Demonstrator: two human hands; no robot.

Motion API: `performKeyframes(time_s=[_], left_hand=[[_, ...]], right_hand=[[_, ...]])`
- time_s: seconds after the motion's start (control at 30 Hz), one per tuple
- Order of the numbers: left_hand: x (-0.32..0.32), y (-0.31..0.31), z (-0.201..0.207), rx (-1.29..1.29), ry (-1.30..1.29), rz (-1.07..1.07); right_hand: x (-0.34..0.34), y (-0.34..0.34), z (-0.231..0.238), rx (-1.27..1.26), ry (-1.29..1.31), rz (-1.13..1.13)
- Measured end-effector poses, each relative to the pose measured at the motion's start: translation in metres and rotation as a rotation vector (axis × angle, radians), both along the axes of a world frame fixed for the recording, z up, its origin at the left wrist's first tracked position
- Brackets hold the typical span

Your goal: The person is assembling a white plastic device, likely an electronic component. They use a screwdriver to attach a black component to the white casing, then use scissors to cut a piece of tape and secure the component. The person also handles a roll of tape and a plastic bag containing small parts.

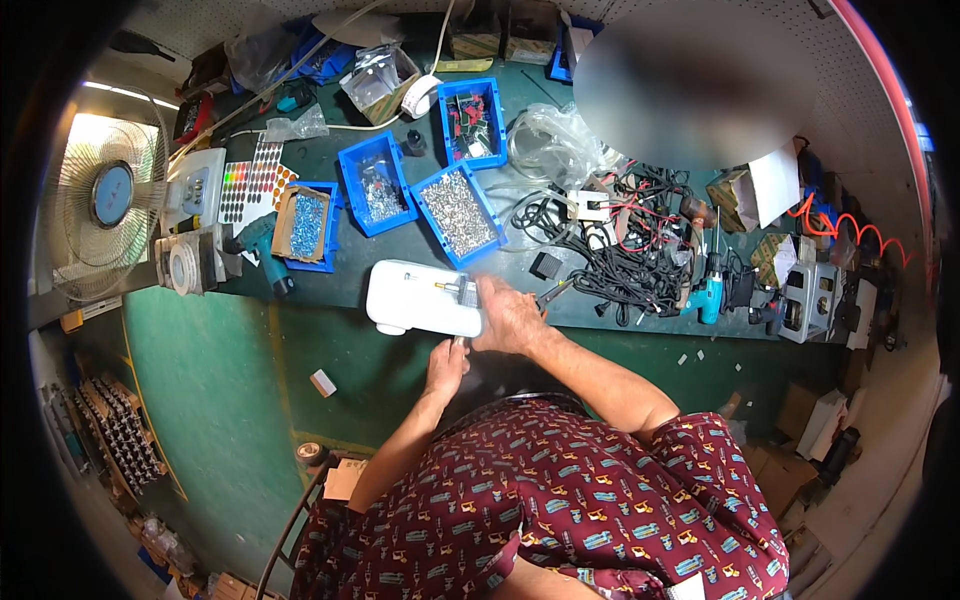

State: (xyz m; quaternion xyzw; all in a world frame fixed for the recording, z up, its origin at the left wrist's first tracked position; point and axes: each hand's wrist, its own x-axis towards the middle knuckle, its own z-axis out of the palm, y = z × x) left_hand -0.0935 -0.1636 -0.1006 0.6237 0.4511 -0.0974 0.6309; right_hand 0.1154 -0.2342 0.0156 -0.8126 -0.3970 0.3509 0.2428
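A white rounded plastic housing (415,298) lies at the table's front edge, with a small brass-coloured fitting and a clear part towards its right end. My right hand (508,318) is closed around that right end. Below the housing's front edge, my left hand (447,368) is closed, and a small metallic piece shows at its fingertips; what it grips is mostly hidden. Just beyond my right hand, a pointed tool (556,293) like pliers or scissors sticks out; I cannot tell whether the hand touches it. A small black block (545,265) lies behind it.
Blue bins (462,258) of small metal parts stand behind the housing. To the left are a teal power tool (268,255) and a fan (112,195). Tangled black cables (630,265) and a teal screwdriver (708,290) lie to the right. A white box (323,383) is on the floor.
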Motion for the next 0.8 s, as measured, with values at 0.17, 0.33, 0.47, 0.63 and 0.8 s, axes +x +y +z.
performKeyframes(time_s=[0.17, 0.33, 0.47, 0.63, 0.8], left_hand=[[0.016, 0.005, -0.006, -0.029, -0.003, 0.011], [0.011, 0.007, -0.016, -0.127, 0.002, 0.097], [0.008, 0.005, -0.026, -0.137, -0.032, 0.113], [0.013, 0.003, -0.015, -0.086, -0.032, 0.064], [0.01, 0.001, -0.024, -0.046, -0.049, 0.048]], right_hand=[[0.0, 0.001, 0.003, -0.023, 0.007, 0.003], [-0.005, 0.005, 0.002, -0.047, -0.032, 0.048], [-0.01, 0.019, 0.013, -0.19, -0.063, 0.064], [-0.023, 0.021, 0.004, -0.183, -0.17, 0.0], [-0.038, 0.026, 0.0, -0.166, -0.249, -0.037]])
